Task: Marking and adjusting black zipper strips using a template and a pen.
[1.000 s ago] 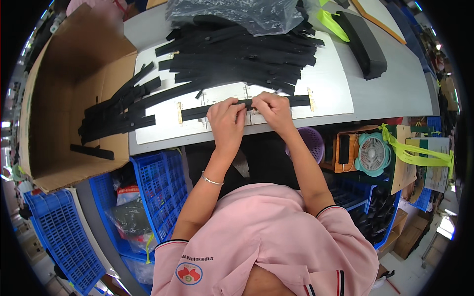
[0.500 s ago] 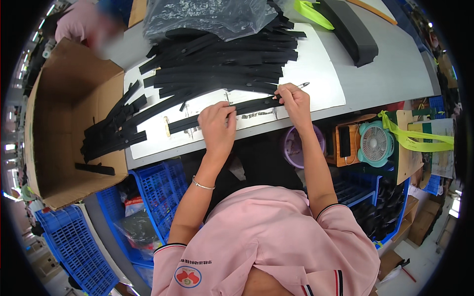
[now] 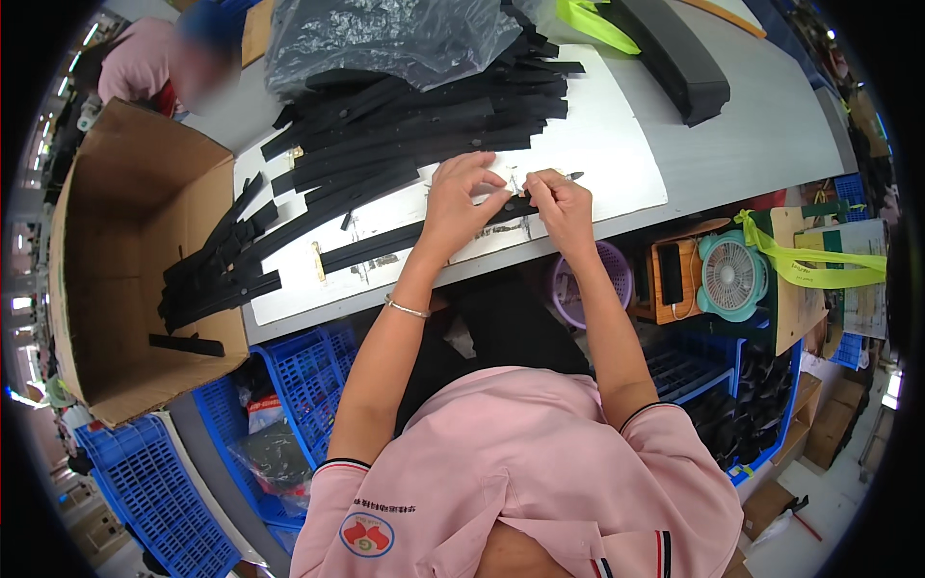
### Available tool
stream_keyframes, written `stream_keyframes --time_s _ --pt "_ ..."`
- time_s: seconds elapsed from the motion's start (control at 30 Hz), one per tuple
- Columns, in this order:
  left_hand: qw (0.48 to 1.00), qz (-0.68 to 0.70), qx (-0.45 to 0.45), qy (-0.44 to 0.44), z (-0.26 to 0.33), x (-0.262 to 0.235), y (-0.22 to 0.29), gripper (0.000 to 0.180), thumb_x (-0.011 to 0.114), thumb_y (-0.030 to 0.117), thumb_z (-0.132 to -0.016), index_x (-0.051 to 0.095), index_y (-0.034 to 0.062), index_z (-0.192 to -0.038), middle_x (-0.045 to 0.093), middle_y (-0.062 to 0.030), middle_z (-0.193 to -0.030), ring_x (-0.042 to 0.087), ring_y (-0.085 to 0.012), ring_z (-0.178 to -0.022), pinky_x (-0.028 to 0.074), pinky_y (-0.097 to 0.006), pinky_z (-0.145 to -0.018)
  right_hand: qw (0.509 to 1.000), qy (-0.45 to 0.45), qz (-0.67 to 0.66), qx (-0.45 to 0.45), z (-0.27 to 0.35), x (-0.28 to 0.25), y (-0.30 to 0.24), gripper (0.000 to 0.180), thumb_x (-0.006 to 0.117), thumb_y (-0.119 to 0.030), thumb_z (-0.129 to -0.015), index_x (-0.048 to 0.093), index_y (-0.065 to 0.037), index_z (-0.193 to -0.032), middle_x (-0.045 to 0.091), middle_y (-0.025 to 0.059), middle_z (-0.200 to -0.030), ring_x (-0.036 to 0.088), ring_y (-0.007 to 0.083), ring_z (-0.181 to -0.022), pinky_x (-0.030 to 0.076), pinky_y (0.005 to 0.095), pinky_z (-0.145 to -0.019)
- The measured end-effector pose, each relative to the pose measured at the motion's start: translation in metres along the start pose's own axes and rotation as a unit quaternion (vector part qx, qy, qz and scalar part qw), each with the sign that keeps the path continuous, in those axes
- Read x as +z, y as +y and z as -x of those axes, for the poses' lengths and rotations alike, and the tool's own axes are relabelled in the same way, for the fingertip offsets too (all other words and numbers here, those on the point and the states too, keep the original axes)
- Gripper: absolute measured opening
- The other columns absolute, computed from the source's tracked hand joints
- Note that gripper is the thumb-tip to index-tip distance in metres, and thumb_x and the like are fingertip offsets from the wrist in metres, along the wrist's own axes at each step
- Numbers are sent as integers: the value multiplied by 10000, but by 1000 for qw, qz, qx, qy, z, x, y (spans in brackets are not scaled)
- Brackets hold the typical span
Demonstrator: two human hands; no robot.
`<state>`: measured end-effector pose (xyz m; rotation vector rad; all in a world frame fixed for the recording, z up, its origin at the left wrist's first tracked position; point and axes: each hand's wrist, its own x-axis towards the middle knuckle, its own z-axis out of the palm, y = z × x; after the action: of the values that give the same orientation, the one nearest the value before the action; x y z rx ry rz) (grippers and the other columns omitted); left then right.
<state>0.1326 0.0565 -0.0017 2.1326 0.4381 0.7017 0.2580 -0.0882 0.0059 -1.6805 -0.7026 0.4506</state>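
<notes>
A single black strap (image 3: pixel 376 247) lies along the near side of the white board (image 3: pixel 617 144). Over its middle, my left hand (image 3: pixel 461 204) is open, thumb and forefinger curved with a gap between them. At the strap's right end my right hand (image 3: pixel 561 207) is closed around a slim pen (image 3: pixel 577 176), most of which the fingers hide. A dense pile of black straps (image 3: pixel 414 125) covers the board's far side, partly under a clear plastic bag (image 3: pixel 385 43). Dark marks show on the board beside the single strap.
An open cardboard box (image 3: pixel 106 260) stands left, more straps (image 3: pixel 217 260) spilling across its edge. A long black padded piece (image 3: pixel 670 63) and yellow-green webbing (image 3: pixel 597 24) lie far right. Below the table edge are blue crates (image 3: pixel 308 376), a purple basket (image 3: pixel 593 284) and a fan (image 3: pixel 729 276).
My left hand has moved right and slightly away from me, toward my right hand, and its fingers have spread. My right hand has shifted slightly left, still holding the pen.
</notes>
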Motion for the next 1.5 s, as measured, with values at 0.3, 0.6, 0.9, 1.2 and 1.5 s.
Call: stream_keyframes --time_s 0.3,0.6,0.9,1.2,1.5 --pt "998 -40 23 -35 3 0 3 157 841 201 -790 776 107 -898 712 -70 -1310 532 -320 -1376 306 -484 -1207 996 13 64 -56 -1 5 7 158 696 -126 -981 734 18 -928 687 87 -719 614 118 -610 479 282 -591" --pt "996 -64 39 -48 8 0 7 144 835 202 -800 754 114 -881 718 -82 -1317 508 -318 -1430 254 -520 -1242 992 28 78 -96 -2 6 14 152 700 -139 -976 746 -2 -930 709 95 -731 652 146 -605 495 292 -587" --pt "995 -73 46 -52 12 5 7 117 819 155 -820 752 91 -891 721 -66 -1297 494 -347 -1452 215 -565 -1264 987 16 114 -108 -2 7 17 168 705 -183 -979 759 -30 -939 722 101 -749 667 187 -605 507 302 -590" --pt "995 -68 47 -53 12 4 10 122 816 144 -828 736 95 -907 722 -76 -1296 494 -350 -1453 210 -571 -1263 993 -6 49 -103 2 0 18 157 707 -127 -963 738 0 -875 699 90 -698 627 151 -570 474 300 -557" --pt "995 -70 31 -56 13 2 6 151 828 173 -826 739 105 -927 720 -67 -1300 478 -346 -1468 192 -560 -1268 980 -26 106 -166 1 3 13 216 668 -136 -968 713 10 -815 661 104 -659 619 170 -552 478 303 -566"
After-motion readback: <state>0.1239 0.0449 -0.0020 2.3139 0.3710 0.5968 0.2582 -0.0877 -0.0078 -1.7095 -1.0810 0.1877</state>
